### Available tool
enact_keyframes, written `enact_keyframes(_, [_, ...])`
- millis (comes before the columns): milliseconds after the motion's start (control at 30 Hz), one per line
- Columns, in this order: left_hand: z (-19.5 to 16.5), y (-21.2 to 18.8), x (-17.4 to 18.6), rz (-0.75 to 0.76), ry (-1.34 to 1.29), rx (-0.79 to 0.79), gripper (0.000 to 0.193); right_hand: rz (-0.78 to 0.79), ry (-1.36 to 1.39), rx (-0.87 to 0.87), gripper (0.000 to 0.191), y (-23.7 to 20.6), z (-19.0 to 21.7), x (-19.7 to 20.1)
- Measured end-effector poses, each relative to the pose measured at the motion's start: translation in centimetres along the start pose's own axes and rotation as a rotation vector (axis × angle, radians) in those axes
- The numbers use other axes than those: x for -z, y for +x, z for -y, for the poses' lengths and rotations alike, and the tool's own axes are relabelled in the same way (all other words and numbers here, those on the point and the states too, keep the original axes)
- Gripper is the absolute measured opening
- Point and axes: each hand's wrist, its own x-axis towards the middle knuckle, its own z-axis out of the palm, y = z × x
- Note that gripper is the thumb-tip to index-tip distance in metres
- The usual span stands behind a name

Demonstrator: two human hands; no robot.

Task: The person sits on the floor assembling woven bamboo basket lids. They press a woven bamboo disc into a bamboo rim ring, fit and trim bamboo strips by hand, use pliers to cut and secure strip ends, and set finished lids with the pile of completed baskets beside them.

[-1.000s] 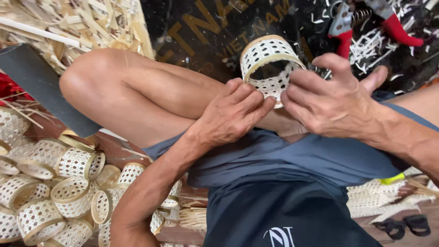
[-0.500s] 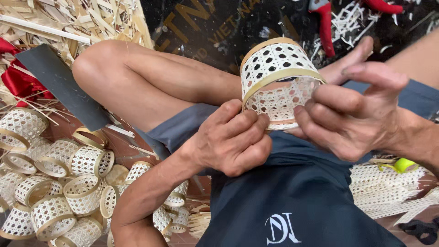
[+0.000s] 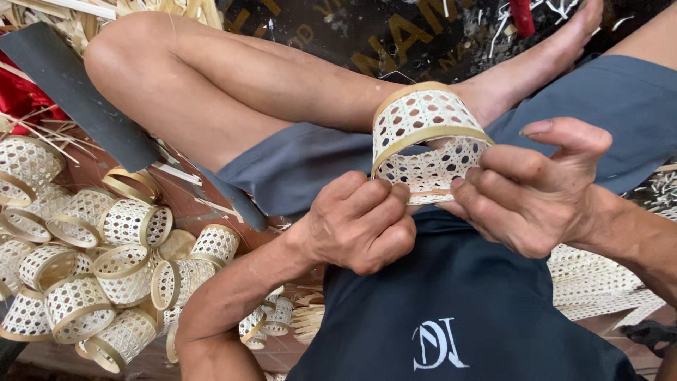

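both your hands, left hand (image 3: 360,224) and right hand (image 3: 525,190), pinch the woven bamboo sleeve (image 3: 425,141) at its near rim (steadies it over your lap).

The woven basket (image 3: 423,137) sits over the person's lap, between the left hand (image 3: 360,222) at its lower left edge and the right hand (image 3: 532,187) at its lower right. A pile of similar baskets (image 3: 92,268) lies on the floor to the left, below the bent knee (image 3: 134,56).
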Motion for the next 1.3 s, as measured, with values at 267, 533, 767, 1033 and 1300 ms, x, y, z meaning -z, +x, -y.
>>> enact_keyframes(267, [-1.3, -1.0, -1.0, -0.038, 0.037, 0.053, 0.025, -0.01, 0.033, -0.003, 0.018, -0.7, 1.0, -0.8])
enact_keyframes(533, [-1.4, -1.2, -1.3, -0.073, 0.054, 0.032, 0.029, -0.041, 0.078, -0.008, 0.015, -0.9, 1.1, -0.9])
enact_keyframes(767, [-1.1, -1.2, -0.9, -0.023, 0.033, -0.022, 0.028, 0.014, 0.113, 0.01, 0.011, -0.3, 1.0, -0.9])
enact_keyframes(1033, [-0.9, -2.5, -2.3, 0.004, -0.024, -0.019, 0.024, 0.237, 0.175, -0.003, 0.027, -0.2, 1.5, -1.6])
enact_keyframes(1300, [-1.9, -0.9, -2.5, 0.061, -0.088, 0.05, 0.017, 0.247, 0.194, 0.054, 0.016, -0.5, 1.6, -1.1])
